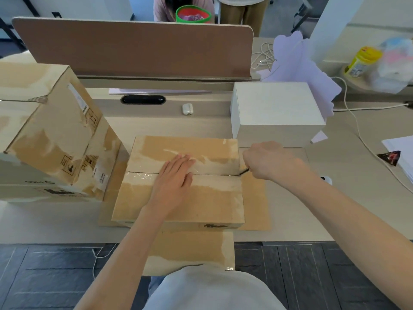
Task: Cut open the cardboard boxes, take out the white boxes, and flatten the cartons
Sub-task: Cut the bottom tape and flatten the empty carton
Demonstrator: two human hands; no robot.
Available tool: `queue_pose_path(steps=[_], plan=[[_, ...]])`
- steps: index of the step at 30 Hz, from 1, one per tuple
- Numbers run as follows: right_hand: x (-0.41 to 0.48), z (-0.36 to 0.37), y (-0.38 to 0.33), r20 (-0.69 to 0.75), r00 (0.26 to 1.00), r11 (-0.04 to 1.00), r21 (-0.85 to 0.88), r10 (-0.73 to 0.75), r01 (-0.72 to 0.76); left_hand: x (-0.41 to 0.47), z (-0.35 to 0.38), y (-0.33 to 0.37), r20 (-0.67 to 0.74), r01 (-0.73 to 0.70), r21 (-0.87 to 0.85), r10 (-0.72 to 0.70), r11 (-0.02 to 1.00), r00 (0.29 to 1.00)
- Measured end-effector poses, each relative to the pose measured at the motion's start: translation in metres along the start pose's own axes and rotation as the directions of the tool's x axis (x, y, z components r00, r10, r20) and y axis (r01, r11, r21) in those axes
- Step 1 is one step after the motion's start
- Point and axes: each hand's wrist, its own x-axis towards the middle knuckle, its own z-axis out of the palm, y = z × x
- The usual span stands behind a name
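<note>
Gripping a thin dark cutter (243,171) in our closed right hand (267,161), we have its tip at the right end of the taped seam on the sealed carton (178,198), the landmark for everything below. Our left hand (173,179) grips nothing: it lies flat and open on the carton's top, fingers spread across that same seam near its middle.

That is the main risk, as we judge it. If we draw the cutter leftward along the seam, it travels straight toward our left fingers (185,159), and a slip through slack tape could reach them. Pushing the tip too deep could also score whatever sits inside.

Behind the carton and to its right, one white box (277,108) stands already out on the desk (335,209). Under the carton lies a flattened sheet of cardboard (257,202), overhanging the desk's near edge; pressing hard while we cut might slide both toward us. Left of the carton, more taped cartons (51,130) lean stacked, close enough to be nudged.
</note>
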Motion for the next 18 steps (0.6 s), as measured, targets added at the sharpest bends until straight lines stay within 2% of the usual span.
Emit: queue_pose_path(steps=[6, 9, 11, 13, 18], plan=[[-0.005, 0.011, 0.012, -0.037, 0.999, 0.998, -0.047, -0.031, 0.029, 0.005, 0.002, 0.026, -0.049, 0.095, -0.024, -0.097, 0.995, 0.994], [-0.011, 0.018, 0.019, -0.106, 0.993, 0.999, -0.022, -0.041, 0.039, 0.004, 0.003, 0.045, -0.119, -0.046, -0.001, 0.046, 0.999, 0.992], [-0.014, 0.029, 0.024, -0.162, 0.986, 0.999, 0.037, -0.027, 0.033, 0.002, 0.006, 0.064, -0.064, -0.191, -0.036, 0.188, 0.981, 0.98], [-0.017, 0.041, 0.03, -0.197, 0.98, 0.992, 0.128, 0.004, 0.022, -0.001, 0.01, 0.082, -0.002, -0.252, -0.045, 0.252, 0.967, 0.968], [-0.027, 0.083, 0.034, -0.278, 0.955, 0.929, 0.37, 0.099, 0.011, 0.003, 0.015, 0.089, 0.021, -0.214, 0.002, 0.214, 0.977, 0.977]])
